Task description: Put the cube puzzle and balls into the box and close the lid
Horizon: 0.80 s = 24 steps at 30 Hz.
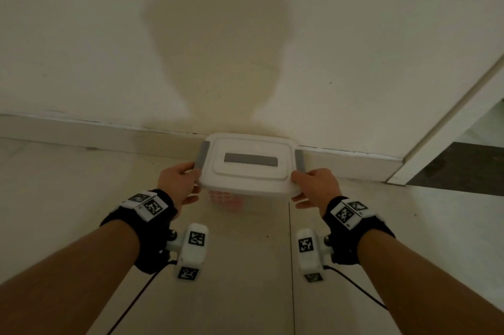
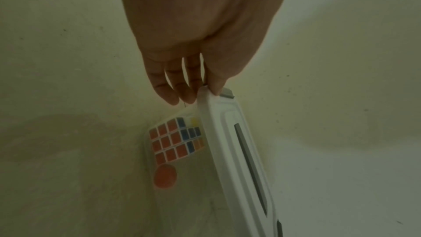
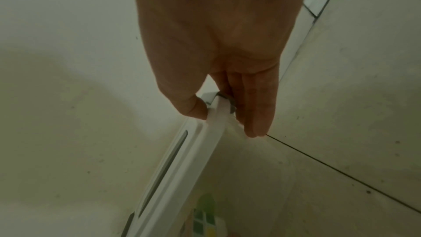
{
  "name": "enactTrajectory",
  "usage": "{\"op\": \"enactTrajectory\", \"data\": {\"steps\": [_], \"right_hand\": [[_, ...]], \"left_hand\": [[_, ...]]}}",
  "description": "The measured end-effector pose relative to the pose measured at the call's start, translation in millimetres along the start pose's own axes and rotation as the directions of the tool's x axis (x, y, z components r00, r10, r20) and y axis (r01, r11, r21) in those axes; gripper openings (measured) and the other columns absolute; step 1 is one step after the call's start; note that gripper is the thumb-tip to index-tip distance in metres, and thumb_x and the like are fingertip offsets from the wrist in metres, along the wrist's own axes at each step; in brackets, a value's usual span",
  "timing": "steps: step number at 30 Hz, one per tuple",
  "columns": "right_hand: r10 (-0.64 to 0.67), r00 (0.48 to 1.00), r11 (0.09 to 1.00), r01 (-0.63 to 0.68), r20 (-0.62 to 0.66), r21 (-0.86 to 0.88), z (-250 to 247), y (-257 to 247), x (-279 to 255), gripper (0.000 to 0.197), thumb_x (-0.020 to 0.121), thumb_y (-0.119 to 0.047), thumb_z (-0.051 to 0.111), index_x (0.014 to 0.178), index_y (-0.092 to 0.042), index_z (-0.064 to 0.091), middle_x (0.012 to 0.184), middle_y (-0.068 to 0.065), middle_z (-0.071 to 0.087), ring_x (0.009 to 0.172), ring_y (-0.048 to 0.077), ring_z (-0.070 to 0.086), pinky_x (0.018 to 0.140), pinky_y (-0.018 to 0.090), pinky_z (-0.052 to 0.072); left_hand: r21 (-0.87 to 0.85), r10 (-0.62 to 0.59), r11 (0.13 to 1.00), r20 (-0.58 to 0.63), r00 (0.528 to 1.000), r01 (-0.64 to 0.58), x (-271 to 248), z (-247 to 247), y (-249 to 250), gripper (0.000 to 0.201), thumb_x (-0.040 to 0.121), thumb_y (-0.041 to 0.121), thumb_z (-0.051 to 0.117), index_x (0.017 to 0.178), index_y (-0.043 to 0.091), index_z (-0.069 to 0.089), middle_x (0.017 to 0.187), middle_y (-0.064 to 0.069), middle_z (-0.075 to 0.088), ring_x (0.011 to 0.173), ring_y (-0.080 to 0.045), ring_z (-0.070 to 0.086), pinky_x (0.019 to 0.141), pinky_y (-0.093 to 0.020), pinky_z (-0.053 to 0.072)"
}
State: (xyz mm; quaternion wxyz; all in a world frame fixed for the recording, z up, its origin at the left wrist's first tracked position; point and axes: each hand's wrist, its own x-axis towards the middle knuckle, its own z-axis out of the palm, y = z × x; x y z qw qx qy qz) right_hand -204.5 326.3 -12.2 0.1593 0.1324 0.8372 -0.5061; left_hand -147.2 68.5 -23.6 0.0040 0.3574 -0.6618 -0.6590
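Both hands on the lid (image 1: 246, 164), holding it over the box (image 1: 234, 202)

The left hand (image 1: 178, 183) pinches the white lid's near-left corner, thumb on top, fingers (image 2: 169, 87) reaching beneath; the right hand (image 1: 313, 184) pinches the near-right corner the same way, thumb by the grey latch (image 3: 231, 103). Between the two grips the lid sits tilted over the clear box on the tiled floor (image 1: 245, 266) against the wall (image 1: 245, 34). Under the lid, below the left grip, the cube puzzle (image 2: 174, 140) lies inside the box with an orange ball (image 2: 165, 176) just beside it
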Motion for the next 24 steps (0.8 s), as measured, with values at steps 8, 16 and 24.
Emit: {"op": "enactTrajectory", "data": {"steps": [8,16,24], "right_hand": [[-0.019,1.0,1.0,0.019,-0.016,-0.01,7,13,16,0.033,0.092,-0.02,0.06,0.105,0.01,0.066,0.097,0.027,0.072,0.082,0.039,0.074,0.07,0.049,0.064],[-0.025,1.0,1.0,0.025,-0.005,-0.006,8,15,14,0.035,0.095,-0.021,0.056,0.112,0.008,0.064,0.102,0.026,0.072,0.085,0.036,0.073,0.074,0.048,0.063],[-0.178,0.891,0.978,0.113,-0.417,-0.176,-3,20,1,0.029,0.09,-0.044,0.053,0.09,-0.016,0.059,0.071,-0.006,0.057,0.071,0.019,0.056,0.063,0.029,0.042]], "left_hand": [[-0.021,0.018,1.0,-0.022,1.0,-0.019,14,12,-9,0.037,0.098,0.016,0.057,0.134,0.02,0.058,0.095,-0.008,0.065,0.067,-0.021,0.059,0.067,-0.038,0.054],[-0.033,-0.004,0.999,0.007,1.0,0.004,12,7,-10,0.037,0.096,0.02,0.06,0.134,0.019,0.059,0.087,-0.005,0.066,0.067,-0.021,0.06,0.067,-0.037,0.052],[0.082,-0.041,0.996,0.02,0.999,0.04,-7,-8,-11,0.038,0.097,0.03,0.056,0.126,0.007,0.052,0.108,-0.012,0.065,0.075,-0.026,0.064,0.068,-0.039,0.052]]}}
